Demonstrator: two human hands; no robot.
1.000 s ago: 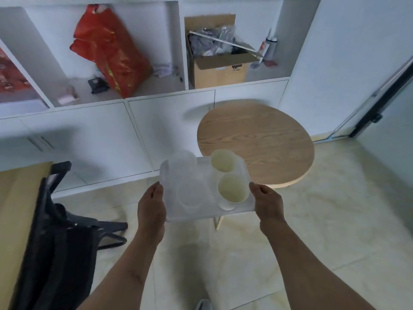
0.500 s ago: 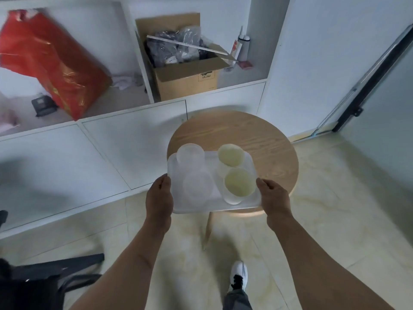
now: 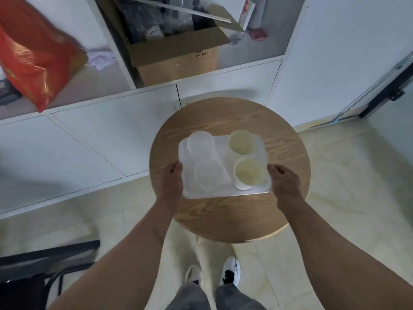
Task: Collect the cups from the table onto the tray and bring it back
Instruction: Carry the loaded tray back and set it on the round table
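Head view: translucent white tray (image 3: 223,193) over the round wooden tabletop (image 3: 230,218); cannot tell whether it rests on the wood or hangs just above. Four cups upright on it: two clear cups (image 3: 200,143) (image 3: 209,176) on its left half, two yellowish cups (image 3: 241,142) (image 3: 249,173) on its right half. Left hand (image 3: 171,183) clasps the tray's left edge, right hand (image 3: 285,183) its right edge. Behind: white cabinet (image 3: 89,135), cardboard box (image 3: 174,52) in a shelf bay, red bag (image 3: 33,61) further left. White shoes (image 3: 230,271) on the tiled floor below.
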